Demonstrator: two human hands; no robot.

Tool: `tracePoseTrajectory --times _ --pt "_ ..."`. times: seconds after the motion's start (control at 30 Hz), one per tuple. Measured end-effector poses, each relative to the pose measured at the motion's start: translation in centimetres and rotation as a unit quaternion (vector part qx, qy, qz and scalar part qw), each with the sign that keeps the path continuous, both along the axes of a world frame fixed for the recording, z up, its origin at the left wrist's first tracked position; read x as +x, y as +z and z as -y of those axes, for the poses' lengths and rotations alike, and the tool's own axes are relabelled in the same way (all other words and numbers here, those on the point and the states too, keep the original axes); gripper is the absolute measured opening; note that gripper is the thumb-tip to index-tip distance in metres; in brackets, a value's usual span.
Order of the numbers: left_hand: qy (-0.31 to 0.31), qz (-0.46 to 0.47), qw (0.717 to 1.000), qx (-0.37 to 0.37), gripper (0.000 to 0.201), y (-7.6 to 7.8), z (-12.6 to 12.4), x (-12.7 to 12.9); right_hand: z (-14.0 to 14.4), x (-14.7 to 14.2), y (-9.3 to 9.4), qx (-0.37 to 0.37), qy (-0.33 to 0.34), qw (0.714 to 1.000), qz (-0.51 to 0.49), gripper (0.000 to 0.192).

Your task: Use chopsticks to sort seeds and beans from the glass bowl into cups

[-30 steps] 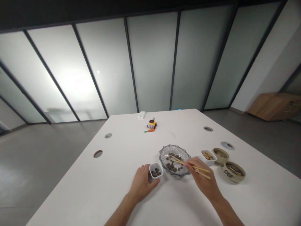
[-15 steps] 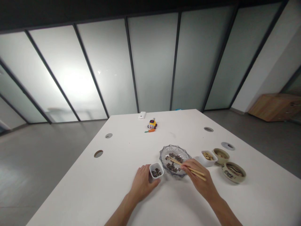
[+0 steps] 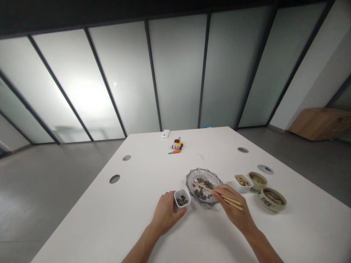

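Observation:
My left hand is wrapped round the left and near sides of a small white square bowl, which stands on the table with several dark brown beans inside. In my right hand is a pair of wooden chopsticks, slanting left over a clear scalloped glass bowl. Many dark beans lie spread in that glass bowl. The chopstick tips reach its left part, close to a bean; whether they grip it I cannot tell.
To the right stand a white bowl of pale nuts and two greenish ceramic bowls. Farther back on the white table lie a toy truck, a toy carrot and a white box-shaped device. Round holes pierce the tabletop.
My right hand has shifted very slightly right, and the chopsticks look closer together over the glass bowl. My left hand and the small white bowl stay in place.

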State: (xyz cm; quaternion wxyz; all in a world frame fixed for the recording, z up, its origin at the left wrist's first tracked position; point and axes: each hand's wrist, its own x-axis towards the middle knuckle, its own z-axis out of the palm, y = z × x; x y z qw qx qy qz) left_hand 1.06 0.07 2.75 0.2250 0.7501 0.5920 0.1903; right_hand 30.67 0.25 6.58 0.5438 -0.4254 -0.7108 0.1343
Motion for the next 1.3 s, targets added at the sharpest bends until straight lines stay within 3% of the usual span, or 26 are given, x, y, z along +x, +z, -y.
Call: tracePoseTrajectory --times 0.13,0.27,0.37,0.57,0.67,0.93,1.3 --pt "0.004 -0.004 1.000 -0.001 0.033 0.2 0.1 0.0 -0.2 0.8 0.0 -0.011 -0.049 0.996 -0.067 0.041" --pt "0.008 -0.001 1.000 -0.002 0.031 0.5 0.1 0.1 -0.2 0.8 -0.1 -0.066 -0.017 0.986 -0.152 0.049" --pt "0.007 0.009 1.000 -0.003 0.034 0.5 0.2 0.1 0.0 0.4 0.1 -0.084 0.001 0.989 -0.126 0.053" --pt "0.005 0.010 1.000 -0.009 0.034 0.6 0.1 0.1 0.2 0.4 0.6 -0.028 -0.055 0.997 -0.049 0.049" --pt "0.003 0.009 1.000 -0.009 0.033 0.6 0.1 0.1 0.2 0.2 0.5 -0.018 -0.029 0.999 -0.015 0.046" --pt "0.006 0.003 1.000 -0.008 0.034 0.4 0.1 0.1 0.3 -0.6 0.2 -0.054 0.025 0.998 -0.007 0.045" --pt "0.008 -0.008 1.000 -0.013 0.033 0.3 0.1 0.0 0.3 -0.4 -0.2 -0.033 0.014 0.999 0.002 0.042"
